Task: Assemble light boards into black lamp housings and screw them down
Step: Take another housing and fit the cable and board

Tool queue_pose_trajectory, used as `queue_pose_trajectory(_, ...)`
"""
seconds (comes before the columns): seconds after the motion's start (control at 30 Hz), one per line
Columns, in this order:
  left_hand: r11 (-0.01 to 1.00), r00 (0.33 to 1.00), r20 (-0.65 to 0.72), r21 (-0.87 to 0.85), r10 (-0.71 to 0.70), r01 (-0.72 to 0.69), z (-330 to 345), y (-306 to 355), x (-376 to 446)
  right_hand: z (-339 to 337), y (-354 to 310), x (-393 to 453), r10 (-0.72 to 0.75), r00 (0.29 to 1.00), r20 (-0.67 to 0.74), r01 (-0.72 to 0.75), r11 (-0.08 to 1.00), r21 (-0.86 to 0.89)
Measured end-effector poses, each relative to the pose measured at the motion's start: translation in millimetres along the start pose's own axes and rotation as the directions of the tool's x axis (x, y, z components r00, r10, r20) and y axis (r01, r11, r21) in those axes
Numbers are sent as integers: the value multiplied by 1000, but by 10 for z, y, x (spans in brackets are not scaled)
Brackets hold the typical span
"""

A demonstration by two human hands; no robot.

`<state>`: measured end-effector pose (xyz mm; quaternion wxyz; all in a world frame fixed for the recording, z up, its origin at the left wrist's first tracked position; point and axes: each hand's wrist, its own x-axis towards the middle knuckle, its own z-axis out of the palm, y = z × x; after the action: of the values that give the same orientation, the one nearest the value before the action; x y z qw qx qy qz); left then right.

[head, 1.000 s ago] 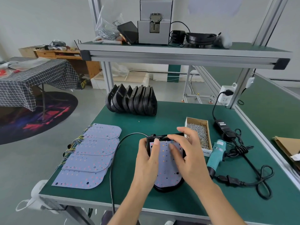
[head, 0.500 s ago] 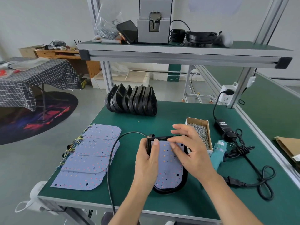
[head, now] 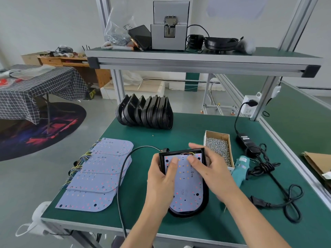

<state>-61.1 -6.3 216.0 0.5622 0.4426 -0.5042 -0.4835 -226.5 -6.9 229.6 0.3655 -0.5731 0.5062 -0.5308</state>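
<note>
A black lamp housing [head: 205,200] lies on the green bench [head: 188,133] in front of me, with a pale purple light board [head: 188,188] set inside it. My left hand [head: 160,185] grips the housing's left edge, thumb lying on the board. My right hand [head: 210,170] rests over the upper right corner, its thumb pressing the board and its forefinger stretched out past the top rim. A black cable [head: 123,174] runs from the housing's top left corner off the front edge.
Several spare light boards [head: 100,176] with coloured wires overlap at the left. A row of black housings [head: 145,113] stands at the back. A box of screws [head: 218,147], a teal electric screwdriver [head: 241,167] and a power adapter [head: 245,140] with tangled cord lie at the right.
My right hand has drawn back toward the right, uncovering more of the board. My left thumb stays on the board; the housing has barely shifted.
</note>
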Motion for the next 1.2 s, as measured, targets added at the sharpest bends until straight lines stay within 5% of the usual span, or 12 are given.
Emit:
queue_pose_trajectory(0.3,999,991,129,-38,41,-36,-61,151,-102,-46,-220,-121,84,992,-98,-62,977,202)
queue_pose_trajectory(0.43,962,976,183,-224,-118,158,-117,270,-36,-107,-333,-231,155,983,-102,-110,929,353)
queue_pose_trajectory(0.7,902,932,352,-372,-83,221,-33,388,37,-109,-374,-374,195,979,-66,-151,898,414)
queue_pose_trajectory(1.2,824,955,115,-484,-272,293,5,443,-210,-25,-377,-435,167,985,-41,-142,922,360)
